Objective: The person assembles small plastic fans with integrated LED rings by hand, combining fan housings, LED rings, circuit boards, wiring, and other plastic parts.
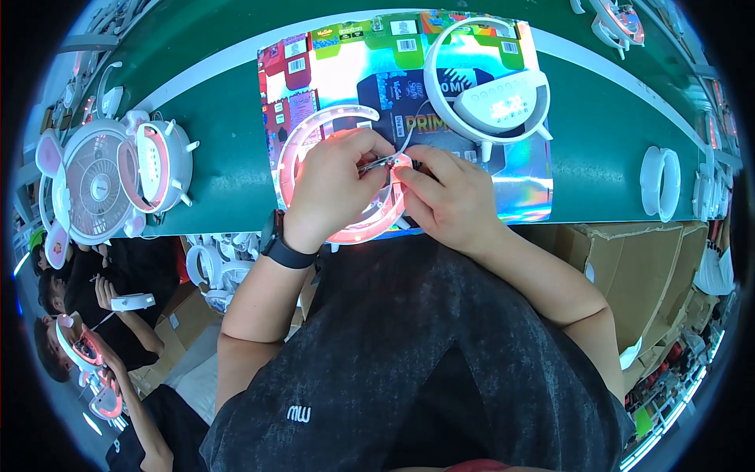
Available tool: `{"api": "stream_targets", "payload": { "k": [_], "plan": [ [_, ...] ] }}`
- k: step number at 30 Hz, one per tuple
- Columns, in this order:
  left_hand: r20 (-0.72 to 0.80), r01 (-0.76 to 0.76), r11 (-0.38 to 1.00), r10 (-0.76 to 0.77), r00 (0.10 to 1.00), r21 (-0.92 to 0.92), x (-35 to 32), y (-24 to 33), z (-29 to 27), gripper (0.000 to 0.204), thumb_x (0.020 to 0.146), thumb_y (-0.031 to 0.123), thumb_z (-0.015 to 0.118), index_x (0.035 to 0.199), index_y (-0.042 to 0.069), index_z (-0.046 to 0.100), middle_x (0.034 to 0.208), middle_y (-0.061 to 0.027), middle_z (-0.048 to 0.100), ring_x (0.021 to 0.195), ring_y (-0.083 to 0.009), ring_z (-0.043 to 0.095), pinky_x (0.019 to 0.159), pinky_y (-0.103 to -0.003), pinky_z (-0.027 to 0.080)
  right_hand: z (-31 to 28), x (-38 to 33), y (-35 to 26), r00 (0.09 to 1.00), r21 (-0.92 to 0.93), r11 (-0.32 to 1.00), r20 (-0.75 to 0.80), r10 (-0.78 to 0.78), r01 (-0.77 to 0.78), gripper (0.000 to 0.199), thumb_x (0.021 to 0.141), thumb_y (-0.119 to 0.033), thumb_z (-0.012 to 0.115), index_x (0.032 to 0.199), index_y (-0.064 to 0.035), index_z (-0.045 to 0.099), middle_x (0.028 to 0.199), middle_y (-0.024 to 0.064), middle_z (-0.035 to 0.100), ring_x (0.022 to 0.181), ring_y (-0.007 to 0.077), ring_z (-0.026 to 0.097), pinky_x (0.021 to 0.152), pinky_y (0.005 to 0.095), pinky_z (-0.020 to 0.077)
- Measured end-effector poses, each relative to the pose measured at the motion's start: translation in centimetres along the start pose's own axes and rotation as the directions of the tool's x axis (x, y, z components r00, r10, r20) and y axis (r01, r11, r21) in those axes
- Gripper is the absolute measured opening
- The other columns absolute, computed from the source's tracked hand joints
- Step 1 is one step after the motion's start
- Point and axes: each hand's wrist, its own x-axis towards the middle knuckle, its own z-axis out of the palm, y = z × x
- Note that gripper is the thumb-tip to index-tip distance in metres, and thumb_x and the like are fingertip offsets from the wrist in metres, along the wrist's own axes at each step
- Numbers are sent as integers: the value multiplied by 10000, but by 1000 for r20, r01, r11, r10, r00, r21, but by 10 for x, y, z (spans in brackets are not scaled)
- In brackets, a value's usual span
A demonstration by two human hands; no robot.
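Observation:
A C-shaped ring lamp part (292,149), lit pink-red, lies on a printed cardboard sheet (338,67) in front of me. My left hand (338,182), wearing a dark watch, is closed over it on a slim metal tool (376,164) whose kind I cannot make out. My right hand (452,197) comes in from the other side, its fingertips pinched near the tool's tip. What the right fingers hold is too small to name. A thin white wire (408,130) runs from the fingertips up toward a white ring lamp with a lit digital clock (503,102).
On the green table (598,173), a white fan with pink-edged ears (98,185) and another clock lamp (157,165) stand at left. A white ring part (661,183) sits at right. Below the edge are cardboard boxes (629,267); co-workers (118,307) handle lamps at lower left.

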Motion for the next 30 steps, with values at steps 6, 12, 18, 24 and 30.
{"api": "stream_targets", "payload": {
  "k": [6,12,18,24,30],
  "plan": [
    [1,-9,999,9,1000,-42,-1,-1,1,194,814,-61,639,1003,-21,650,862,-101,693,817,-172,695,769,-294,557,0,-2,-2,1000,8,1000,4,-7,7,216,773,-181,708,965,-88,678,1088,70,627,818,215,644,637,346,521],
    [-76,-107,980,121,990,166,-2,4,5,186,798,8,667,984,8,657,820,-107,684,777,-204,687,729,-306,543,-2,-7,-1,998,-15,999,-41,-47,46,242,759,-131,708,993,-72,691,1137,85,643,738,207,631,615,320,504],
    [-148,-160,929,219,965,333,-3,2,11,110,755,62,649,864,48,659,840,-100,660,802,-302,649,668,-410,522,3,-5,-7,998,-28,999,-62,33,-35,205,766,-148,708,960,-87,688,1078,62,644,777,214,648,614,337,522],
    [-120,-131,970,157,980,204,-4,2,7,95,755,63,654,847,42,663,831,-108,656,770,-304,654,667,-402,517,0,10,-14,977,84,976,-44,207,-202,96,756,-80,708,834,-65,655,909,44,620,704,237,657,568,338,521],
    [-119,-153,980,168,978,131,-1,-3,6,94,756,56,646,847,34,653,842,-109,651,756,-307,654,661,-406,512,4,17,-16,978,9,978,-18,210,-210,86,750,-49,709,816,-59,654,908,47,620,670,249,651,556,343,516]
  ]
}}
